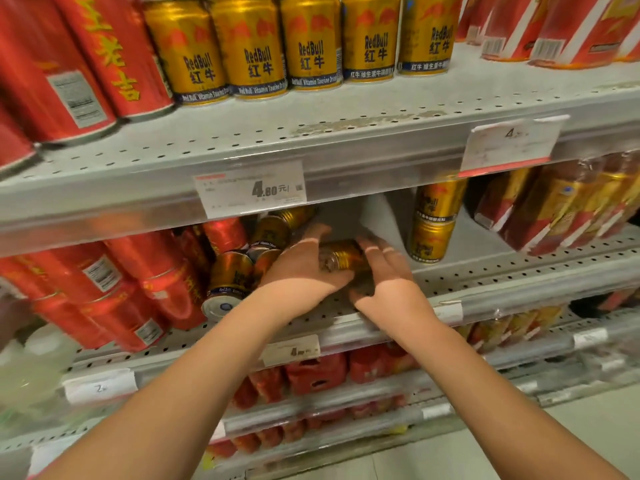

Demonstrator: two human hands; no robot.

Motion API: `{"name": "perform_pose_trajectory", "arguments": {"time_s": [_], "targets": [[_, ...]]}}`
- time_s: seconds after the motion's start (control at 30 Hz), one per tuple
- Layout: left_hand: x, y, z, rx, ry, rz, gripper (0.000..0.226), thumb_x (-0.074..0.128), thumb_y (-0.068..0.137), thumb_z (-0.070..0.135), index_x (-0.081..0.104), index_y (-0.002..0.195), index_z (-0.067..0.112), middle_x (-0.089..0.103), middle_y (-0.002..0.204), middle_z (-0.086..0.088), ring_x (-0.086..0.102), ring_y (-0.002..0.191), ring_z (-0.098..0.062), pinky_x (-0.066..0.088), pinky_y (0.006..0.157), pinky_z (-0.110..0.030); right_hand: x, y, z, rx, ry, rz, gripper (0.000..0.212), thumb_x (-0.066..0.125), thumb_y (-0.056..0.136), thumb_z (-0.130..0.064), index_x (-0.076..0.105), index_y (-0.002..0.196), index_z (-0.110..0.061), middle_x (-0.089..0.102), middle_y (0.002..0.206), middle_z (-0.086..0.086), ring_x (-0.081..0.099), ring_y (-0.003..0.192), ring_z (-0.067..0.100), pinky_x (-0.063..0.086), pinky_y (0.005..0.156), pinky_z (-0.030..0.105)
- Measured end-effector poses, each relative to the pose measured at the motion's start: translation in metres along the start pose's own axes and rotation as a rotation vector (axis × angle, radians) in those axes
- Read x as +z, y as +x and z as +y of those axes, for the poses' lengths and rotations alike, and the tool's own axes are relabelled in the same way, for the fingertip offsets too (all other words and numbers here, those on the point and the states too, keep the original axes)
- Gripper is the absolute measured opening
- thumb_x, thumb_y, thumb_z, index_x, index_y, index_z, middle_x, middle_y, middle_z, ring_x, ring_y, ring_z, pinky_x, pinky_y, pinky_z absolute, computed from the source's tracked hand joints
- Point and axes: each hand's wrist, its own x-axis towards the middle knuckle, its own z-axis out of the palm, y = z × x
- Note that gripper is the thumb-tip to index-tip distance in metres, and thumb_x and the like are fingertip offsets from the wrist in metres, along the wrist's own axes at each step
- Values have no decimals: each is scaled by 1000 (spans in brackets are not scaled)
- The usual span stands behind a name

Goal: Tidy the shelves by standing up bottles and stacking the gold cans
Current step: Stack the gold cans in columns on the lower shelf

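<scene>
On the middle shelf [485, 275] a gold can [341, 259] lies on its side between my two hands. My left hand [301, 268] cups it from the left and my right hand [388, 275] presses it from the right. Left of my hands, several gold cans [232, 275] lie tipped in a loose pile. To the right, two gold cans [433, 225] stand stacked one on the other. A row of upright gold cans [311, 43] fills the upper shelf.
Tall red cans [114, 292] crowd the middle shelf at left and the upper shelf [311, 133] at left. Red and gold multipacks [554, 209] sit at right. A price tag [251, 192] hangs above my hands. Lower shelves hold red packs [318, 372].
</scene>
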Motion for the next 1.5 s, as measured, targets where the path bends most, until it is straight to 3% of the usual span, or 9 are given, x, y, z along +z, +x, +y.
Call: {"name": "perform_pose_trajectory", "arguments": {"time_s": [0.27, 0.47, 0.63, 0.77, 0.93, 1.07, 1.23, 1.33, 1.5], "targets": [[-12, -1, 2, 118, -179, 17, 74, 74, 87, 46, 36, 150, 39, 52, 135, 18, 50, 128, -7, 38, 97, -13, 0, 12, -6, -8, 65, 56, 79, 77, 78, -49, 46, 144, -22, 60, 130, 3, 51, 124, 23, 44, 104, 36], [-27, -28, -26, 0, 700, 331, 57, 50, 93, 59, 61, 130, 18, 60, 120, -8, 55, 110, -29, 44, 95, -40, 0, 28, 11, 122, 210, -54, 77, 78, 73, -59, 48, 137, -30, 62, 129, -2, 58, 121, 23, 46, 101, 33], [-23, -33, -17, -174, 906, 166, 73, 28, 93, 73, 62, 125, 17, 63, 122, -7, 56, 112, -29, 40, 94, -39, 1, 30, 18, 212, 213, -132, 64, 74, 71, -68, 46, 119, -37, 60, 113, -7, 60, 110, 21, 43, 89, 31], [-15, -24, -8, -296, 759, 51, 81, 37, 85, 83, 46, 135, 20, 66, 117, -5, 64, 105, -29, 43, 73, -33, 0, 33, 22, 190, 265, -155, 61, 76, 72, -64, 43, 117, -39, 55, 105, -12, 54, 98, 14, 42, 87, 29], [-15, -14, -10, -446, 273, -157, 77, 57, 74, 79, 47, 132, 30, 67, 109, 5, 65, 94, -17, 56, 84, -35, -1, 36, 29, 179, 321, -185, 60, 79, 71, -59, 43, 117, -42, 54, 100, -18, 53, 96, 11, 40, 85, 28], [-1, -14, -17, -444, -208, 68, 46, 71, 76, 64, 51, 111, 42, 66, 96, 17, 61, 86, -5, 48, 75, -26, -4, 34, 34, 180, 335, -205, 65, 78, 66, -64, 43, 117, -45, 51, 96, -27, 55, 98, 10, 42, 85, 27], [-3, -6, -8, -332, -597, 387, 59, 78, 80, 54, 53, 130, 34, 66, 106, 22, 62, 97, -3, 44, 79, -16, -5, 33, 32, 183, 333, -227, 60, 77, 67, -64, 44, 114, -45, 53, 96, -26, 57, 101, 12, 44, 88, 29], [-7, 1, 1, -306, -714, 424, 67, 81, 77, 54, 54, 136, 36, 63, 130, 15, 57, 119, -11, 43, 105, -35, -6, 32, 30, 180, 327, -223, 59, 76, 68, -62, 45, 114, -45, 55, 97, -25, 59, 101, 13, 45, 89, 31], [10, 10, 21, -219, -732, 335, 65, 86, 75, 45, 56, 130, 32, 67, 117, 18, 62, 110, -5, 47, 99, -31, -8, 30, 25, 170, 330, -199, 64, 66, 56, -75, 46, 110, -47, 55, 93, -29, 57, 90, 4, 45, 79, 26]]}}
